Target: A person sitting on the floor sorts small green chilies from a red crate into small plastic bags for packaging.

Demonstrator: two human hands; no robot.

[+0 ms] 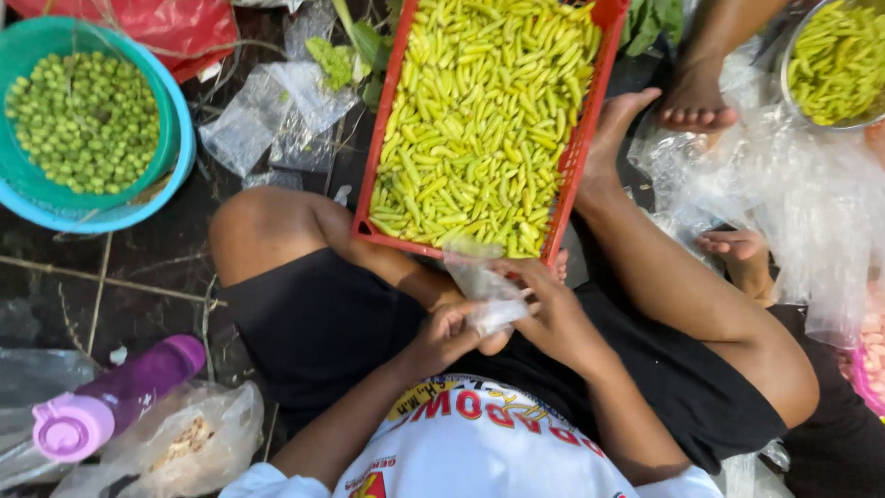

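I sit on the floor with a red crate [579,138] full of yellow-green chillies [479,120] resting against my legs. My left hand [442,337] and my right hand [548,309] meet over my lap, just below the crate's near edge. Both pinch a small clear plastic bag [484,286], which stands crumpled between the fingers. I cannot tell whether anything is inside the bag.
A teal basin [180,138] of small round green fruits stands at the far left. A purple bottle [120,397] lies beside a clear bag [194,443] at lower left. Another person's feet [696,106] and a metal bowl [788,88] of chillies are at upper right, amid loose plastic bags [802,203].
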